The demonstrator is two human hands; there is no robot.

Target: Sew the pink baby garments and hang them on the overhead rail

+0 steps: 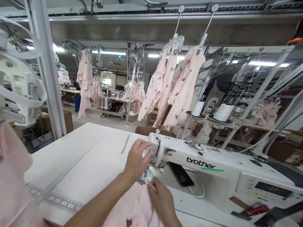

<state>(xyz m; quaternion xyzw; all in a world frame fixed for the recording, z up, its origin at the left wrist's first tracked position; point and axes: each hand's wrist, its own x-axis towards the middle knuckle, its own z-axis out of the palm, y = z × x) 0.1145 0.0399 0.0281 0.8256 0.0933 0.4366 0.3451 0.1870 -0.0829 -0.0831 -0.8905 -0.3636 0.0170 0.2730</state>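
A white Brother sewing machine (201, 159) stands on the worktable. My left hand (137, 159) is raised at the left end of its head, thumb and forefinger apart beside the face plate; no thread shows between them. Below, pink garment fabric (134, 205) with small dark prints lies bunched, its far edge near the presser foot (147, 174). My right hand (163, 198) rests at the right side of this fabric, thumb and fingers closed on it close to the presser foot. Whether the edge lies under the foot, I cannot tell.
A phone (181, 175) with a white cable lies behind the machine arm. Printed measuring tape (59, 201) runs along the white tabletop (94, 151). More pink cloth (14, 176) hangs at left. Thread cones (223, 112) stand behind; pink garments (182, 88) hang from an overhead rail.
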